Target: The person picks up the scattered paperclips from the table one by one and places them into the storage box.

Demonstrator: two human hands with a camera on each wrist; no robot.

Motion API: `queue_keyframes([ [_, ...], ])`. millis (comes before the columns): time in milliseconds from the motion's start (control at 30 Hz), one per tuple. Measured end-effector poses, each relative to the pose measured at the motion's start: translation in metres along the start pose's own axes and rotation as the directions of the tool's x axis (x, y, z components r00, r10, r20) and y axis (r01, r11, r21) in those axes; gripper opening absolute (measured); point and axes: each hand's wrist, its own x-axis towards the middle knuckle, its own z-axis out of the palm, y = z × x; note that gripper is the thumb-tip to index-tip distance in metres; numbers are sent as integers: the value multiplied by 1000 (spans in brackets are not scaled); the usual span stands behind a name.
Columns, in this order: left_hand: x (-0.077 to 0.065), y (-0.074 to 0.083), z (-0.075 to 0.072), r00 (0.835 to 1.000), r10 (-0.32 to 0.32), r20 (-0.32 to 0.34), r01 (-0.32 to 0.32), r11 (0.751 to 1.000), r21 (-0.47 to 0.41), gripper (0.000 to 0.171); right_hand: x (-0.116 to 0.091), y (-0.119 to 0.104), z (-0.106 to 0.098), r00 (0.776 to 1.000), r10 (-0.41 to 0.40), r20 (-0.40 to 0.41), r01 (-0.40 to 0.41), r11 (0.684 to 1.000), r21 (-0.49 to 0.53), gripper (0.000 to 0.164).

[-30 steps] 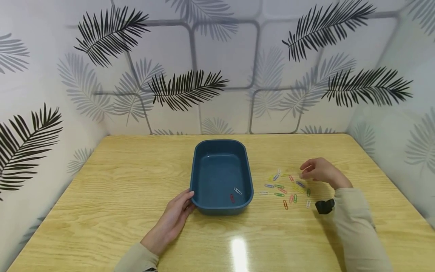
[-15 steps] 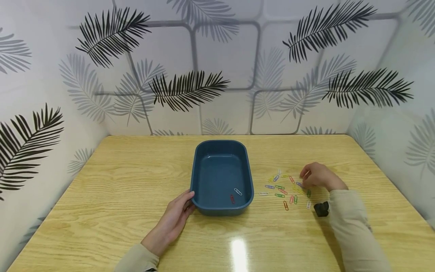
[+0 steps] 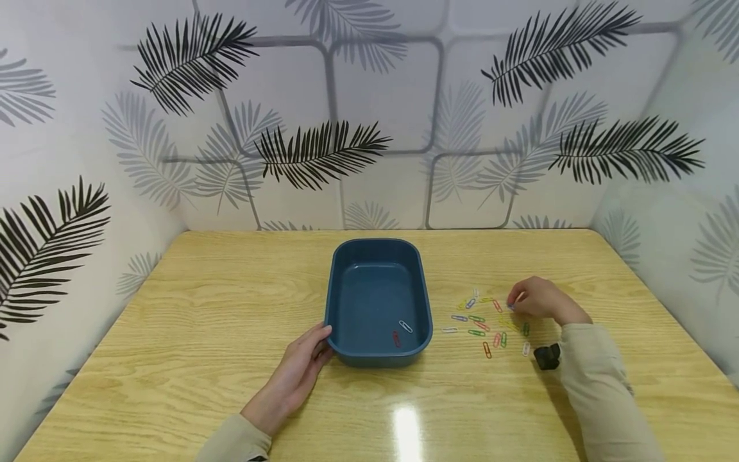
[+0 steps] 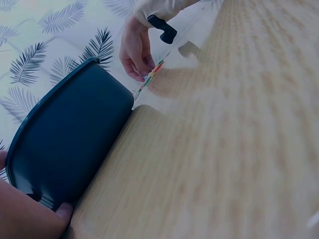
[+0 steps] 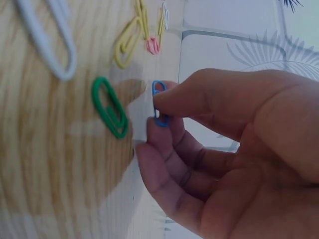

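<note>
My right hand (image 3: 543, 300) pinches a blue paper clip (image 5: 159, 119) between thumb and fingertips, just above the table on the right. A green paper clip (image 5: 109, 107) and a yellow paper clip (image 5: 128, 42) lie close to it in the right wrist view. My left hand (image 3: 297, 372) grips the near left corner of a dark blue plastic tub (image 3: 375, 361), with a fingertip low on its wall in the left wrist view. Inside the tub lie a white paper clip (image 3: 406, 326) and a red paper clip (image 3: 396, 339).
Several loose paper clips in mixed colours, among them a red one (image 3: 487, 350) and a white one (image 3: 450, 330), lie scattered on the wooden table (image 3: 231, 289) right of the tub. A leaf-patterned wall (image 3: 381, 192) stands behind the table.
My right hand has come down and slightly toward me onto the scattered clips. It now pinches the blue paper clip, lifted off the table. The left hand and tub keep their place.
</note>
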Motion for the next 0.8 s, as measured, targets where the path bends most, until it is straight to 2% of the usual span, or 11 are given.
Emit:
queue_keyframes([
  [300, -1, -1, 0, 1000, -1, -14, 1, 1000, 5, 51, -1, 0, 1, 1000, 26, 5, -26, 997, 68, 16],
  [567, -2, -2, 0, 999, -5, -35, 5, 1000, -1, 49, 1, -4, 3, 998, 33, -52, -30, 998, 53, 15],
  [800, -1, 0, 1, 1000, 2, -11, -2, 1000, -5, 52, 3, -10, 1, 996, 35, -84, -25, 994, 110, 15],
])
